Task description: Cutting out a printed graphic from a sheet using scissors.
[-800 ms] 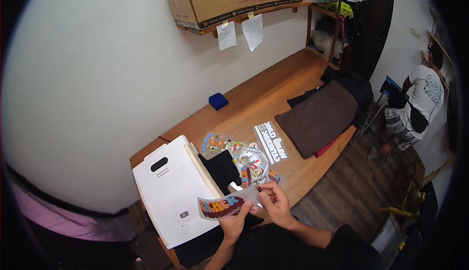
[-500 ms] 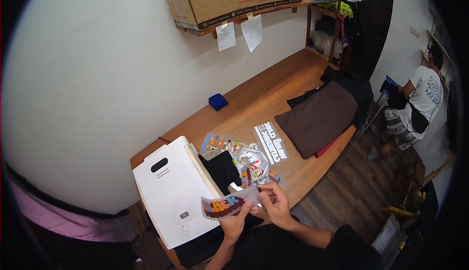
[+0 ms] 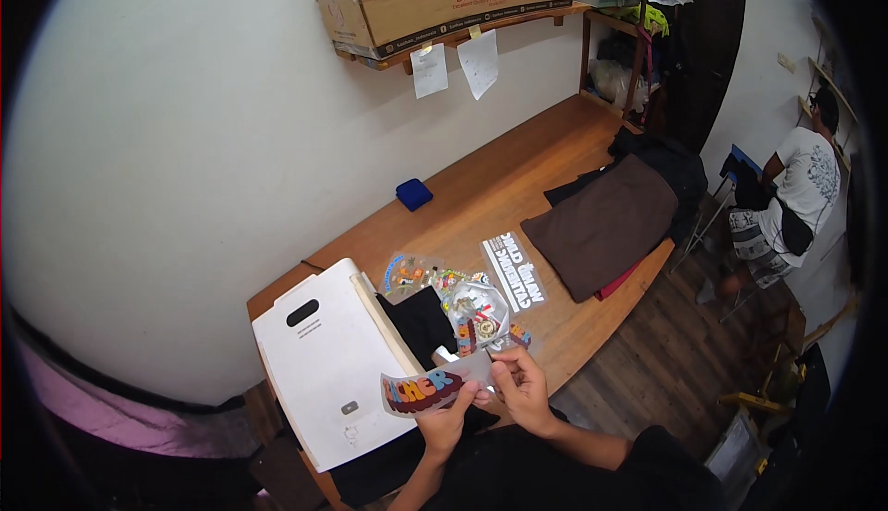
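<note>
A clear strip of transfer film [image 3: 427, 389] with curved orange, blue and maroon lettering is held just above the table's near edge. My left hand [image 3: 446, 425] pinches it from below, thumb on its face. Close against the strip's right end, my right hand [image 3: 524, 391] is closed; a small dark, narrow thing shows at its fingertips, too small to name. Beyond the hands lie several cut film prints [image 3: 412, 273], a clear bag-like piece with small coloured prints [image 3: 481, 306], and a folded black cloth [image 3: 418, 321].
A white machine with a flat lid [image 3: 324, 363] stands left of my hands. Right of the prints lie a white-lettered film sheet [image 3: 514, 272] and folded brown garments [image 3: 606, 224]. A blue pad [image 3: 413, 194] sits near the wall. Another person [image 3: 800, 187] stands at far right.
</note>
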`<state>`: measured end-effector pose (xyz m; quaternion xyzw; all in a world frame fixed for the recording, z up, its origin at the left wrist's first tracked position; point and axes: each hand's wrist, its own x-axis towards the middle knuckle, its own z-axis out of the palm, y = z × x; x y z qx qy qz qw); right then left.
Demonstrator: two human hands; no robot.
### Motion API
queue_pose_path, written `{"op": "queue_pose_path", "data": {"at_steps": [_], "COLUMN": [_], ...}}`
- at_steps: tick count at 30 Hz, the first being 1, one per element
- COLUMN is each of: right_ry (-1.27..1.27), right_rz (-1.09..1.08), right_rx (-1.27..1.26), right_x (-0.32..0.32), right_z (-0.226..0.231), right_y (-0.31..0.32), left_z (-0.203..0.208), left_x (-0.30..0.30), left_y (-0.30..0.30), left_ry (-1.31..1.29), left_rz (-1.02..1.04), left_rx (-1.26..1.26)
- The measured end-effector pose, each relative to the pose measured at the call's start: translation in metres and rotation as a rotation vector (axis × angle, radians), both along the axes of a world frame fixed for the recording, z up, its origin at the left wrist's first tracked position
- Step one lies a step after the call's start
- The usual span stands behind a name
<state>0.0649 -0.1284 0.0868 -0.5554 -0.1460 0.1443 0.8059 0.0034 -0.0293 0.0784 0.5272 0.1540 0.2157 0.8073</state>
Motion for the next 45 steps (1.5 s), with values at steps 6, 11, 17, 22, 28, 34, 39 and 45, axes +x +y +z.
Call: {"op": "queue_pose_path", "data": {"at_steps": [6, 11, 17, 22, 28, 34, 39, 45], "right_ry": [0.086, 0.103, 0.005, -0.015, -0.093, -0.093, -0.08, -0.061], "right_rz": [0.018, 0.077, 0.131, 0.111, 0.077, 0.092, 0.08, 0.085], "right_rx": [0.053, 0.04, -0.017, -0.023, -0.096, -0.095, -0.09, -0.095], "right_x": [0.004, 0.001, -0.01, -0.011, -0.012, -0.011, -0.014, -0.013], "right_z": [-0.007, -0.011, -0.027, -0.024, -0.028, -0.023, -0.022, -0.022], "right_y": [-0.005, -0.011, -0.015, -0.011, -0.01, -0.01, -0.009, -0.008], "left_z": [-0.002, -0.002, -0.006, -0.01, -0.006, -0.001, -0.004, -0.002], "left_x": [0.0, 0.0, 0.001, 0.001, 0.001, 0.002, 0.001, 0.002], "left_y": [0.0, 0.002, 0.002, 0.003, 0.002, 0.001, 0.002, 0.002], "left_ry": [0.0, 0.015, 0.019, 0.01, 0.0, 0.0, 0.003, -0.015], "left_rz": [0.042, 0.067, 0.103, 0.115, 0.132, 0.123, 0.123, 0.125], "left_rx": [-0.021, -0.031, -0.037, -0.019, -0.035, -0.028, -0.012, -0.031]}}
